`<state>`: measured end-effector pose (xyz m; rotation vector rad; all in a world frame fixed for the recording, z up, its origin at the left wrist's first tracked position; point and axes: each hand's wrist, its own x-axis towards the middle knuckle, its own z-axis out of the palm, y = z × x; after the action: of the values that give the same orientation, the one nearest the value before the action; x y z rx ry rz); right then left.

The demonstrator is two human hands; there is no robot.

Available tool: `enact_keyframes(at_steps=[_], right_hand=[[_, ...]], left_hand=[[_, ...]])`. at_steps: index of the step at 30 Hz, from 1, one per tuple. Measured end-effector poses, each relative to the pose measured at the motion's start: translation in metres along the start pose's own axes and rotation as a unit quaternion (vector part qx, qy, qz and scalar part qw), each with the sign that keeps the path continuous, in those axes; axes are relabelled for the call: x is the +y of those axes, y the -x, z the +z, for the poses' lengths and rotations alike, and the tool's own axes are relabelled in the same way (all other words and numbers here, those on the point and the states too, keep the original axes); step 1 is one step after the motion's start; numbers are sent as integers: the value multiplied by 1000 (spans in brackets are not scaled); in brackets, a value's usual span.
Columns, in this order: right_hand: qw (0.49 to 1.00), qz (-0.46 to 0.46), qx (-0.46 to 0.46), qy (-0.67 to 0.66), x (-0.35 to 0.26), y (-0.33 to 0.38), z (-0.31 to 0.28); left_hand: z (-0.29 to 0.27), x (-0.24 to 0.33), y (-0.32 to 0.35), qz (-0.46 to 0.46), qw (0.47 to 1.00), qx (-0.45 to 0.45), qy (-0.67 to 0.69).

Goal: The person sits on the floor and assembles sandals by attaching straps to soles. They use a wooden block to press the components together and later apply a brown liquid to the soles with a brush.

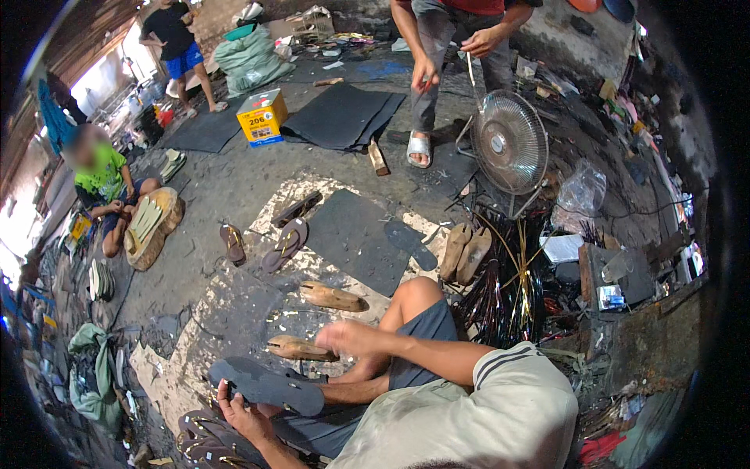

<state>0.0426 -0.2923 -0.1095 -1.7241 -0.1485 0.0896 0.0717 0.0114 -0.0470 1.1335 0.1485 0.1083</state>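
Observation:
My left hand [244,412] grips the toe-side end of a dark, flat sandal sole [269,386], which lies across my lap. My right hand [349,338] is smeared by motion and hovers by a wooden shoe last [299,349]; its fingers cannot be made out. Just beyond lies a second wooden last [334,297]. Further ahead are a brown thong sandal [287,245] and a smaller one [233,244]. Several finished-looking sandals [215,442] are piled beside my left forearm.
Dark rubber sheets [351,238] lie ahead, with another pair of lasts [465,252] to the right. Bundled shiny strips [512,293] and a standing fan [509,142] are at the right. One person stands by the fan [461,47]; another sits left at a wooden block [160,246].

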Motion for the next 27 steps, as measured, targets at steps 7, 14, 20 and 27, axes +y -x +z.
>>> enact_keyframes(at_steps=[7,14,20,27], right_hand=[[989,-86,78,87,-30,-18,22],[982,88,-140,-96,-67,12,35],[998,5,-50,40,-38,18,52],[997,60,-10,-36,-52,23,60]], left_hand=[[20,-28,38,-31,931,-217,-293],[11,-37,53,-35,930,-288,-226],[8,-48,60,16,917,-240,-319],[26,-31,62,-79,952,-192,-224]])
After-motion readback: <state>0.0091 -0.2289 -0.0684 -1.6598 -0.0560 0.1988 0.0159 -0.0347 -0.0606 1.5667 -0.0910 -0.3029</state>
